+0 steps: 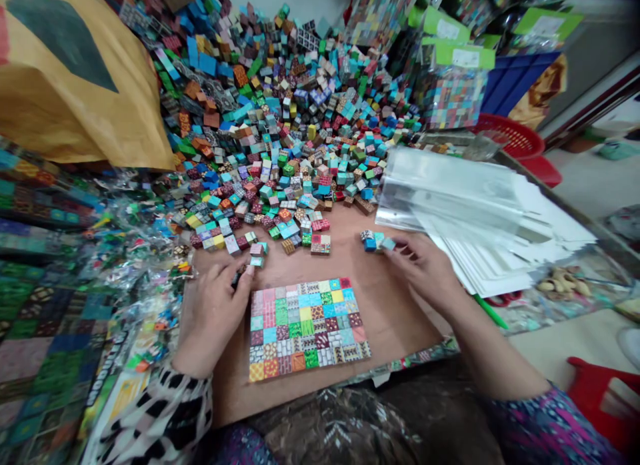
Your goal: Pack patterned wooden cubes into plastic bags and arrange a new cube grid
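Observation:
A flat rectangle of small patterned cubes (307, 328), laid tightly in rows, rests on the brown board (385, 318) in front of me. My left hand (213, 312) lies at the rectangle's upper left corner, fingers curled, fingertips pinching a small dark cube beside a green one (257, 260). My right hand (425, 268) reaches to a short row of a few blue and teal cubes (376, 240) at the board's right, fingers bent and touching them. Behind both hands rises a big loose heap of coloured cubes (285, 118).
A stack of clear plastic bags (465, 205) lies at the right. Packed bags of cubes (60, 305) pile up on the left, more hang at the back right (450, 95). A yellow-brown bag (75, 78) stands at upper left. A red basket (515, 142) and red stool (600, 392) sit to the right.

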`<state>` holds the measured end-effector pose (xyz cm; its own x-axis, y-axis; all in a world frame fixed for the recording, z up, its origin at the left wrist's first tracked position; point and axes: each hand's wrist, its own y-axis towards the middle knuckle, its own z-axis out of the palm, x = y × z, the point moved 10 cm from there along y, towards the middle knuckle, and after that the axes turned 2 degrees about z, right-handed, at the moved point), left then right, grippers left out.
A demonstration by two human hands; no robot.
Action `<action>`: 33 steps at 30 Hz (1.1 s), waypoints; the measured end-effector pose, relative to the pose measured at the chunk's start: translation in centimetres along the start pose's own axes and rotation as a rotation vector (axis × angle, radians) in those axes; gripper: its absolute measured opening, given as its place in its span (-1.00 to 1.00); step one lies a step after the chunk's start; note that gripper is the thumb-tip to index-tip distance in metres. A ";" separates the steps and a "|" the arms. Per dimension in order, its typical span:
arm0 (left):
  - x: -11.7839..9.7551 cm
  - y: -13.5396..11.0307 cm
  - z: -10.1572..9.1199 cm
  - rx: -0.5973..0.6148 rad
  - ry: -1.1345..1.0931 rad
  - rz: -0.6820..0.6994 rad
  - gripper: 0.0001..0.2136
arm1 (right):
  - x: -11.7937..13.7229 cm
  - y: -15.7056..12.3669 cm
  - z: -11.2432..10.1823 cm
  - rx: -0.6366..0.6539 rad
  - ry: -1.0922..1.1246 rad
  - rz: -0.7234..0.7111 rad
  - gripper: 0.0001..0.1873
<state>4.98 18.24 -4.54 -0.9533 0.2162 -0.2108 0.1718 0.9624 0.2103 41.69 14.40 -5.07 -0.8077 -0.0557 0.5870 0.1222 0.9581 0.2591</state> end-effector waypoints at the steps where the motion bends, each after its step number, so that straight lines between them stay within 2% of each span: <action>1: 0.0 0.0 0.0 -0.003 0.002 0.004 -0.51 | -0.9 0.7 -0.9 -0.046 -0.036 0.029 -0.63; 4: 0.2 -0.1 0.0 -0.007 0.012 0.015 -0.53 | -2.6 2.5 -1.4 -0.047 -0.173 0.016 -0.65; 7: 0.3 -0.1 0.2 0.006 0.031 0.014 -0.53 | -3.5 3.4 -0.2 0.043 -0.249 -0.012 -0.69; 11: 0.0 0.1 0.2 0.008 0.019 0.017 -0.54 | -3.8 3.3 1.2 0.176 -0.226 -0.002 -0.67; 15: -0.2 0.1 0.0 0.002 0.011 0.017 -0.53 | -3.3 2.8 1.1 0.191 -0.144 0.009 -0.58; 20: -0.2 -0.1 -0.1 -0.005 0.005 0.037 -0.52 | -2.0 2.6 1.4 0.184 -0.153 -0.033 -0.32; 22: -0.1 -0.1 0.0 -0.004 0.004 0.035 -0.52 | -1.3 2.8 1.9 0.185 -0.182 -0.070 -0.33; 28: -0.3 0.0 0.0 -0.003 -0.003 0.022 -0.51 | 0.7 2.8 3.8 0.164 -0.305 -0.232 -0.54; 33: 0.0 0.0 0.1 -0.013 0.003 0.030 -0.52 | 0.9 2.2 4.6 0.168 -0.391 -0.252 -0.51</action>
<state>5.05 18.25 -4.67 -0.9486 0.2442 -0.2014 0.1969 0.9534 0.2285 38.61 17.72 -7.49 -0.9600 -0.2126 0.1824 -0.1732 0.9622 0.2100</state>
